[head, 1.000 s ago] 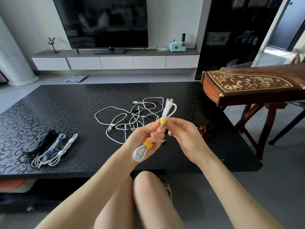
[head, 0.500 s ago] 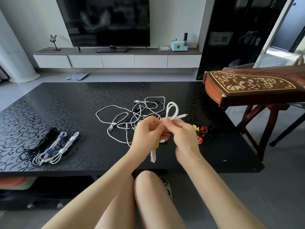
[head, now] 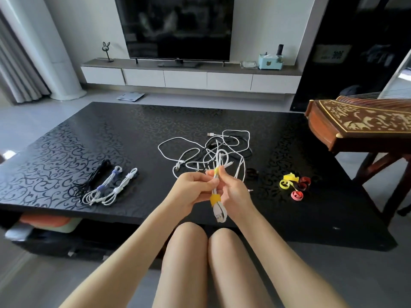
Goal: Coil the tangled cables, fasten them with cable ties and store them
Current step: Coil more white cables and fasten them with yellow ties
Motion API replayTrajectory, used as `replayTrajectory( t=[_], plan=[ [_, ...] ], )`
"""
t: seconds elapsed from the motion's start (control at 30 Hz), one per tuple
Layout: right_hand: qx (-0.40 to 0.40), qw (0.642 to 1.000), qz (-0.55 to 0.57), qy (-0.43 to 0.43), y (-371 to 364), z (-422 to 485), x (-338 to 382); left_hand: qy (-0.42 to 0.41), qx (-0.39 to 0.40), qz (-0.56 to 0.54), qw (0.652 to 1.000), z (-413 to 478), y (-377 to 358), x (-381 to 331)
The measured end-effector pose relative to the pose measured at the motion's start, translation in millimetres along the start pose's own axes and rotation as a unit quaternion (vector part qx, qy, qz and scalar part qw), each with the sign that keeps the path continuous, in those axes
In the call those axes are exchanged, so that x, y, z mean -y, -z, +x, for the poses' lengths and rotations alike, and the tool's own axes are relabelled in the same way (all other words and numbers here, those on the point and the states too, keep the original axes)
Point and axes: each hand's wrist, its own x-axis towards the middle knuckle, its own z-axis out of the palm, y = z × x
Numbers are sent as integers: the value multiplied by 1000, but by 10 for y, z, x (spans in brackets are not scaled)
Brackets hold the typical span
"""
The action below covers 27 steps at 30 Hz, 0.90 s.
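A second ago the white charging cable folded into a narrow bundle (head: pixel 219 211) lay slanted across the left hand (head: pixel 191 192). Half a second ago both hands closed over it, so that the lower band was nearly hidden. Now it stands almost upright in the lower middle of the frame, in front of the black scroll-patterned table (head: pixel 89 134), with both bands showing — the lower yellow hook-and-loop tie (head: pixel 215 199) wrapped snug below the palms and the upper yellow tie (head: pixel 215 173) at the fingertips. The left hand has its fingers curled round the middle of the bundle, and the right hand (head: pixel 236 193) pinches the upper tie between thumb and fingers. This looks like the second tie being pressed closed, so the cable seems all but done and due to join the three tied bundles (head: pixel 104 185) at the left of the table. The loose tangle of white and black cables (head: pixel 209 152) behind the hands is work yet to do. The view has also swung, bringing the small yellow and red rolled ties (head: pixel 294 185) fully into sight at the right. Fingertips cover the tie's free end, so whether it is fastened cannot be told; the bundle's top loop blends into the tangle behind it — and no storage place can be made out.
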Motion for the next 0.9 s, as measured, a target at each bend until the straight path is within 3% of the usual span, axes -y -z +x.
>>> replayTrajectory(
  t=[0.13,0.23,0.33,0.47,0.63,0.8,0.9],
  plan=[
    [-26,946,-316,64,-164,186,-171,-45,-160,95,982,44,485,65],
    [-39,934,-351,64,-228,329,-275,-77,-277,191,939,88,1054,81],
    [-28,935,-352,31,-204,379,-357,-77,-346,333,874,187,1548,75],
    [-49,913,-403,36,-140,404,-430,-47,-359,482,798,361,1987,121],
    [-100,783,-603,114,107,450,-381,30,-381,554,740,562,2217,179],
    [-119,704,-685,143,381,552,-400,-8,-352,589,727,740,1948,213],
    [-158,655,-724,149,545,584,-444,-65,-298,586,751,796,1578,314]
  ],
)
